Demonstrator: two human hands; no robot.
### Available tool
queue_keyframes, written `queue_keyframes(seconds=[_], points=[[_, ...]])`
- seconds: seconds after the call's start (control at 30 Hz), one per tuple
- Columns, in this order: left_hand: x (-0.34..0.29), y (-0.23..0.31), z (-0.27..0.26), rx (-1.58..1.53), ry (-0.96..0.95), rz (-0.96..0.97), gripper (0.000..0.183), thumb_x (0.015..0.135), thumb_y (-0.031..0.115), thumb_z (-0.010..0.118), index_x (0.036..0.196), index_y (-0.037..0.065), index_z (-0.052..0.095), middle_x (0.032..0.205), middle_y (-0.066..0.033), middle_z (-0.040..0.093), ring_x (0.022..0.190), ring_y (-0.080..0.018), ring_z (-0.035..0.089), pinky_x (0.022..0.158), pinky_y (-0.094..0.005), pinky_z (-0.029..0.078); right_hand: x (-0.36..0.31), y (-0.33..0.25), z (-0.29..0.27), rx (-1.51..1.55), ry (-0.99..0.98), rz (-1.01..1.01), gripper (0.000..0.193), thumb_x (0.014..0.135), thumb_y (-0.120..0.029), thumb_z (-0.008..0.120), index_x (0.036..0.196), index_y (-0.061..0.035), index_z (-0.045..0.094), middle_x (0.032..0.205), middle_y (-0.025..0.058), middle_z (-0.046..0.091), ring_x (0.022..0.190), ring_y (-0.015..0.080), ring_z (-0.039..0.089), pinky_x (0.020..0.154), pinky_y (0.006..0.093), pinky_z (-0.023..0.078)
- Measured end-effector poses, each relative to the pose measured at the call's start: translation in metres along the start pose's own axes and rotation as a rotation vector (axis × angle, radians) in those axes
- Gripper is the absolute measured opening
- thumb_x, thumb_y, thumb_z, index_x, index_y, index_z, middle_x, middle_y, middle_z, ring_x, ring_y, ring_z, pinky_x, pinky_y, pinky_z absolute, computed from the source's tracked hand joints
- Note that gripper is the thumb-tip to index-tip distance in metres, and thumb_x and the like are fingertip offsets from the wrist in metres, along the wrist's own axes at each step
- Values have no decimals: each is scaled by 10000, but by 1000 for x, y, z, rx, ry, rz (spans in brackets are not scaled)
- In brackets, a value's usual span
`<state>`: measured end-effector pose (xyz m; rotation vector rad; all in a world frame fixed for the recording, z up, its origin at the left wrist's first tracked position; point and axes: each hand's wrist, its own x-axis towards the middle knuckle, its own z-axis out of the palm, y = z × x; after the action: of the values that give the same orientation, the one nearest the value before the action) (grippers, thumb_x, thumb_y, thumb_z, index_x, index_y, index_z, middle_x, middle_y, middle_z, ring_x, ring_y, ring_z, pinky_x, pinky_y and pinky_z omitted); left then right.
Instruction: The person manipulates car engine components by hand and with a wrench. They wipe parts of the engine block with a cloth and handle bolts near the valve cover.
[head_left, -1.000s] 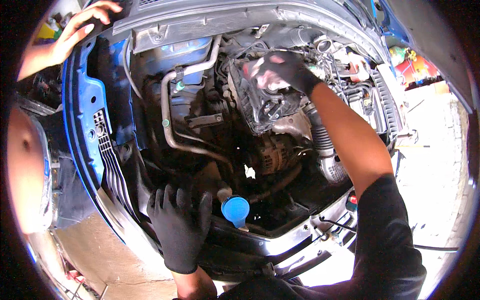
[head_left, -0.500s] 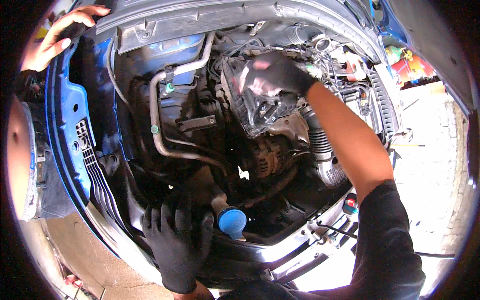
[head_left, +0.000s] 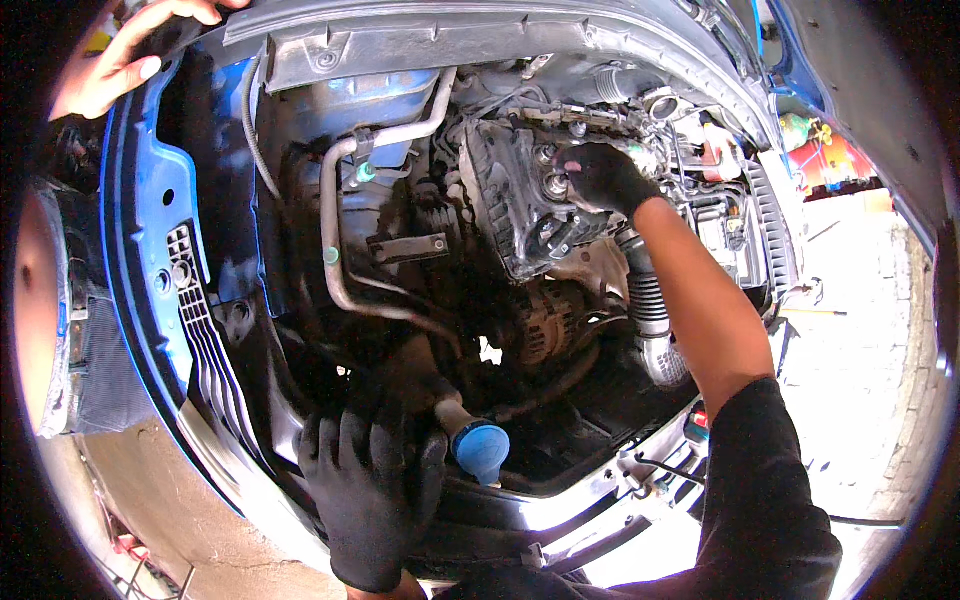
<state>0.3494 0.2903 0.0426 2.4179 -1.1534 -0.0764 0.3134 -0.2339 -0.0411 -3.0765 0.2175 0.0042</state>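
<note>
The right hand [head_left: 612,178] has shifted rightward across the top of the engine [head_left: 492,215], so the left part of that top, which it covered half a second ago, lies bare to me. That puts the handwork, as I judge it, around the round metal fittings now, away from the engine's left edge.

Biggest here is the blue car [head_left: 140,230], its engine standing far and right of the middle of the bay. Another person [head_left: 100,350] stands at the left, a bare hand [head_left: 120,55] at the car's far left. A bent pale pipe [head_left: 331,205] runs left of the engine. The right forearm [head_left: 710,290] reaches in from the right, blocking my view beneath it, beside a ribbed hose [head_left: 647,292].

The left hand [head_left: 370,500], black-gloved, rests at the near edge, fingers stretched and slightly spread, gripping nothing I can see; a blue cap [head_left: 481,448] sits just right of it. The right hand's gloved fingers curl in beside a round metal fitting [head_left: 556,187], pinkish at the tips; whether they pinch anything, I can't tell.
</note>
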Motion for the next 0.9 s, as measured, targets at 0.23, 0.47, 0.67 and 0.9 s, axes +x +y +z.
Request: queue_keyframes(seconds=[0.23,0.47,0.67,0.9], points=[[5,2,-7,20,-15,2,445,860,369,718,1147,52,596,1138,-193,585,1039,-386,556,962,-564,406,38,-105,-90,-27,170,53,245,903,-250,612,1096,-150,725,977,167,710,928,390,671,804,493,542],[9,4,-9,-26,-15,32,400,864,346,719,1103,54,585,1134,-200,587,1016,-387,554,937,-553,409,61,-150,26,-505,-15,242,198,840,-180,650,942,-80,788,935,134,754,801,314,711,681,448,552],[7,-6,-12,-86,24,45,362,867,343,716,1031,43,597,1026,-185,581,952,-365,563,916,-531,416,33,-206,20,-648,-289,15,189,847,-153,620,864,-101,800,836,140,757,812,291,735,671,429,554],[8,-7,-15,-127,53,71,337,879,338,695,1007,37,612,941,-165,567,911,-354,567,905,-510,411,6,-219,25,-493,-296,122,168,837,-158,627,807,-113,785,805,123,751,745,297,737,636,442,546]])
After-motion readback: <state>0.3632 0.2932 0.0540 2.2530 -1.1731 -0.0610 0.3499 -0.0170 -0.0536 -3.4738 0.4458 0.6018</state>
